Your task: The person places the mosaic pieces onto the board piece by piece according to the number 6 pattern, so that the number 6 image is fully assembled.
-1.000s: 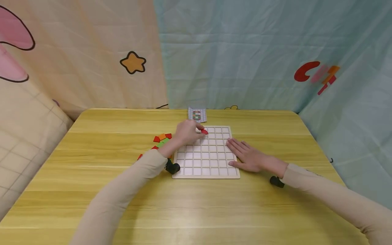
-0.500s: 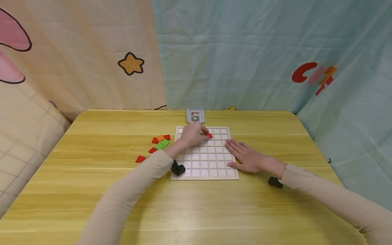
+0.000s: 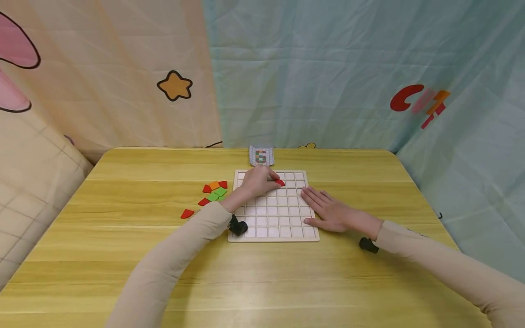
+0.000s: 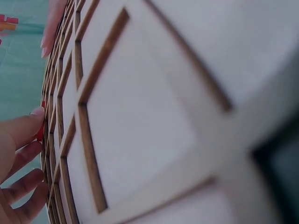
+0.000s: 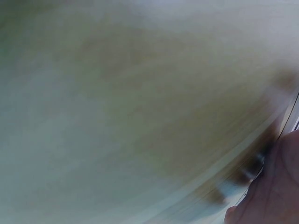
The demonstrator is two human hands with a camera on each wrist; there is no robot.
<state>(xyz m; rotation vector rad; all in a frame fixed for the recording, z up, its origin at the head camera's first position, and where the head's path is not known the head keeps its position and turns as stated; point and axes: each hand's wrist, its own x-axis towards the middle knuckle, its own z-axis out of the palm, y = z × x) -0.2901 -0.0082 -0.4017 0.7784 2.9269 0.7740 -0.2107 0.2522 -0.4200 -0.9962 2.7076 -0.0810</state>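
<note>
A white grid board [image 3: 279, 232] with raised wooden dividers lies on the table. Over its upper part my left hand [image 3: 257, 181] pinches a red quarter-round tile [image 3: 280, 182] between thumb and fingers, at one of the cells. In the left wrist view the red tile [image 4: 41, 123] shows as a sliver under the thumb, low against the board. My right hand [image 3: 330, 212] rests with straight fingers on the board's right edge. The right wrist view holds mostly blurred table and part of that hand [image 5: 275, 186].
Left of the board lie loose tiles: several red ones [image 3: 187, 213], an orange one [image 3: 214, 185] and green ones [image 3: 216, 194]. A small printed card [image 3: 261, 156] with a coloured pattern lies behind the board. Curtains hang beyond the table [image 3: 254, 282].
My left hand has moved right and slightly nearer with the red tile, then nearly stopped. The right hand has stayed at the board's edge. The view has shifted slightly.
</note>
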